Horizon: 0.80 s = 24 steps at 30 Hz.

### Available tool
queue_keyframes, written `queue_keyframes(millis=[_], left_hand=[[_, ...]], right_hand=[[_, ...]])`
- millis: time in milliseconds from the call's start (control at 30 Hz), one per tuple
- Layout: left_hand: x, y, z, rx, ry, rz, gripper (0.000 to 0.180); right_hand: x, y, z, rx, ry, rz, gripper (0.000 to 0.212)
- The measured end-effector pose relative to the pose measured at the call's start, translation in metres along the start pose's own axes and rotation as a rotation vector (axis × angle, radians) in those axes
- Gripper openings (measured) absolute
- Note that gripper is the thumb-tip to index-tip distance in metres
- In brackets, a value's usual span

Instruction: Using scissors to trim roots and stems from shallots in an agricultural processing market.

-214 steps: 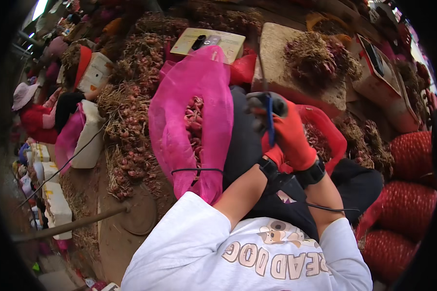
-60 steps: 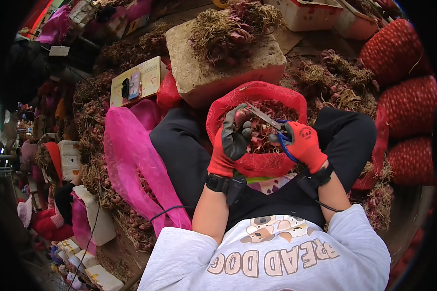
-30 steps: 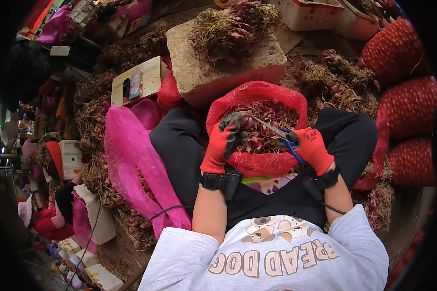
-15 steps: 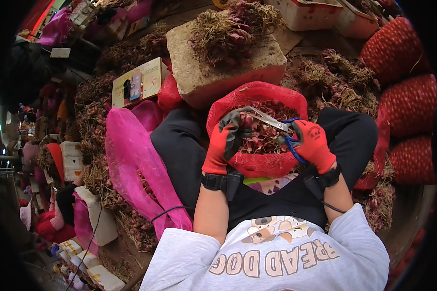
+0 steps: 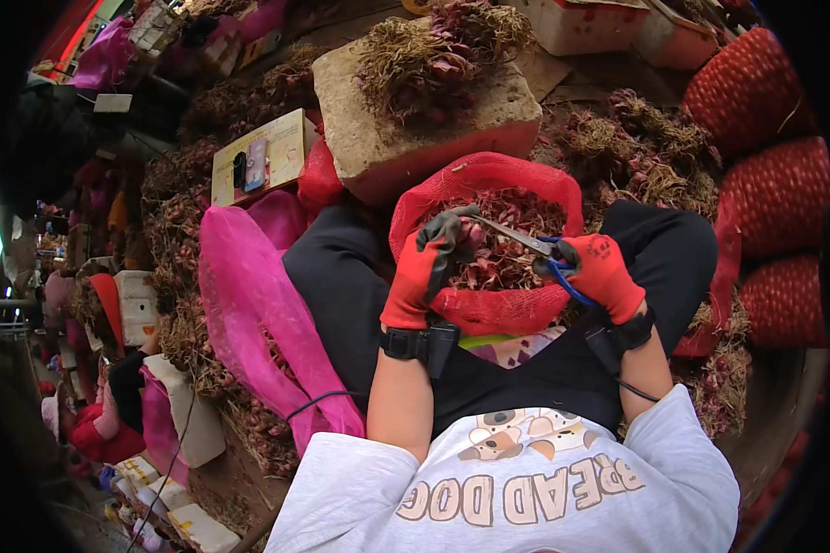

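We find the left hand [image 5: 422, 275] closed around a shallot [image 5: 471, 239], partly hidden by its fingers, and the right hand [image 5: 606, 276] closed on blue-handled scissors [image 5: 533, 243], all above an open red mesh bag [image 5: 503, 313].

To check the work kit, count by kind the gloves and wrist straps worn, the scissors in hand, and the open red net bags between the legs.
Gloves: 2
Black wrist straps: 2
Scissors, in the right hand: 1
Open red net bag: 1
Total: 6
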State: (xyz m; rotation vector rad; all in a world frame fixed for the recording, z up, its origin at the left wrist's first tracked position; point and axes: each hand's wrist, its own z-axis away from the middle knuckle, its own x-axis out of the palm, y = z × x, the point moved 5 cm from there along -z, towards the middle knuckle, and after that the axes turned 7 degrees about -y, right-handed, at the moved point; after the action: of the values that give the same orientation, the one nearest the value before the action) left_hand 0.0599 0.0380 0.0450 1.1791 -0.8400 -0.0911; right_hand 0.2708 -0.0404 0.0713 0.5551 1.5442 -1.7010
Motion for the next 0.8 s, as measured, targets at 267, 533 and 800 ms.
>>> queue_keyframes(millis=[267, 533, 800], left_hand=[[-0.007, -0.005, -0.002, -0.004, -0.015, -0.062, 0.047], [0.004, 0.002, 0.001, -0.076, -0.077, -0.083, 0.045], [-0.004, 0.002, 0.0, 0.033, -0.111, -0.111, 0.04]], right_hand=[[-0.008, -0.017, -0.001, -0.007, 0.072, 0.127, 0.038], [0.002, 0.007, 0.0, 0.001, 0.064, 0.147, 0.036], [-0.005, -0.007, 0.0, 0.01, 0.099, 0.088, 0.035]])
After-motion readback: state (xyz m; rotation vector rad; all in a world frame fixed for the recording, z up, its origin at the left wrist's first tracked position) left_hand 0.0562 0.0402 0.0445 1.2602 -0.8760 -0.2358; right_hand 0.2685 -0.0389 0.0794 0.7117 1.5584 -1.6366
